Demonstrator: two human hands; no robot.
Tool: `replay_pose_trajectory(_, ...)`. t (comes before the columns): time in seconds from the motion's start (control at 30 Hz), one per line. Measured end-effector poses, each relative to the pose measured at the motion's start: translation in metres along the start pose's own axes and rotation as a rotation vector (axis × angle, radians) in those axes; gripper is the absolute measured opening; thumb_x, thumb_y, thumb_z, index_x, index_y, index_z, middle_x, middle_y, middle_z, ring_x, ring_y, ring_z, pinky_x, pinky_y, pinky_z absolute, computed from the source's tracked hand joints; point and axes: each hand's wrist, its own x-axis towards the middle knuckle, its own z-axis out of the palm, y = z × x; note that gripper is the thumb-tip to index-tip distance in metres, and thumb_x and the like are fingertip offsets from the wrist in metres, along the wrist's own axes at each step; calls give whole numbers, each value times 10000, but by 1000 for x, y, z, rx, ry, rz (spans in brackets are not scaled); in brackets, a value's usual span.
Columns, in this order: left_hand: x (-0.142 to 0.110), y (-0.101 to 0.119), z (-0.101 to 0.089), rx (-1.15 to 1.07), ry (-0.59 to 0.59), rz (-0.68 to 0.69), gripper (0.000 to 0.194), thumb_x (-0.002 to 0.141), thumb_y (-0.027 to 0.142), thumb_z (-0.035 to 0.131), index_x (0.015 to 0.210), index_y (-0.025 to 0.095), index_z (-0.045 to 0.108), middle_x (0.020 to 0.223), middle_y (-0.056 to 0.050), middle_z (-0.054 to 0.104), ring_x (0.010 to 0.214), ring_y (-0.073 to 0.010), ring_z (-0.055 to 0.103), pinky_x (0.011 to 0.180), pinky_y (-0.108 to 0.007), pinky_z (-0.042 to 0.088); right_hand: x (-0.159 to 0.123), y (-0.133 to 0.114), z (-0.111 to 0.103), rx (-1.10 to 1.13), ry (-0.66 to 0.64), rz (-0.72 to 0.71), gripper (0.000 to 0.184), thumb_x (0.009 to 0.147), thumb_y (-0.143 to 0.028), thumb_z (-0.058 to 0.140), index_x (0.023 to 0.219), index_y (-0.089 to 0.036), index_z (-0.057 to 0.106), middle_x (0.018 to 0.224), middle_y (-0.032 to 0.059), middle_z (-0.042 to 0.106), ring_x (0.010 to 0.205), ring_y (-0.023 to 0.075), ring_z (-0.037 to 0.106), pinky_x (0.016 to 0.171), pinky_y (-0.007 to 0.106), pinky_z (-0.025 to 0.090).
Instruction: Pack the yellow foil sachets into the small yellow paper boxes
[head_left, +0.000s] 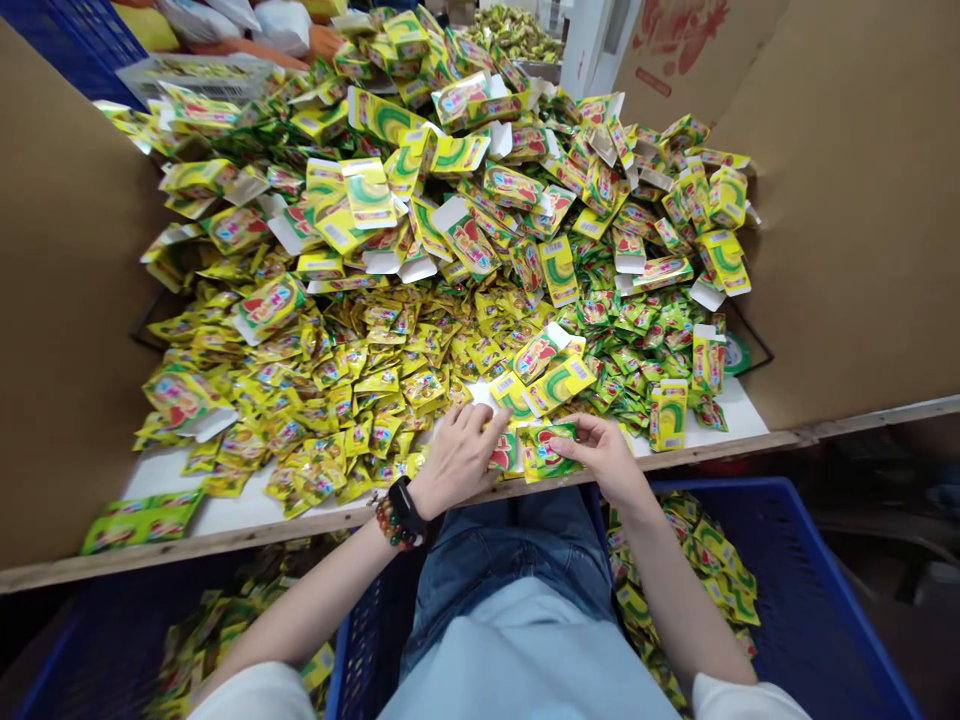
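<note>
In the head view my right hand [600, 455] pinches a small yellow-green carton [538, 455] between thumb and fingers at the table's front edge. Beside it, my left hand [463, 455] is palm down with its fingers curled together on the table, and whatever lies under them is hidden. Part of another red-and-green printed carton [505, 452] shows between the two hands. Just beyond them lie a few yellow cartons [559, 385]. Yellow sachets [360, 400] spread to the left, and green sachets [619, 355] lie behind and right of my right hand.
A high heap of open cartons [465, 170] fills the back. Cardboard walls [847, 220] stand on both sides. Below the wooden table edge [262, 535], blue crates [817, 570] hold many filled-looking cartons. A green sachet strip [142, 520] rests at the front left corner.
</note>
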Motion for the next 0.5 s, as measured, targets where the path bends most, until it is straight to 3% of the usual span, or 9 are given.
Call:
replay_pose_trajectory(0.13,-8,14,3,-68,-13,-12,495,719,308,612,1187,177,519,1031,-119,590,929,-285,573,811,-395,452,-4,1,5,-252,84,-139,240,660,-387,800,769,-197,704,766,33,745,698,201,674,665,322,557)
replay_pose_trajectory(0.27,-16,29,15,-155,81,-131,508,736,365,618,1192,169,509,980,-108,601,882,-274,599,751,-368,471,-19,5,17,-648,242,-383,133,816,-325,668,876,-210,696,834,49,733,770,223,673,731,352,543)
replay_pose_trajectory(0.37,-19,38,27,-205,171,-194,468,762,376,608,1172,170,520,956,-104,609,875,-269,609,740,-362,479,-28,9,24,-887,234,-576,160,888,-247,569,978,-226,699,940,74,716,867,237,672,804,371,539)
replay_pose_trajectory(0.5,-20,52,45,-316,299,-257,390,802,332,575,1155,177,521,928,-89,618,868,-252,617,737,-355,493,-32,16,30,-1173,211,-662,307,932,-197,491,1181,-231,668,996,109,682,838,240,657,748,370,528)
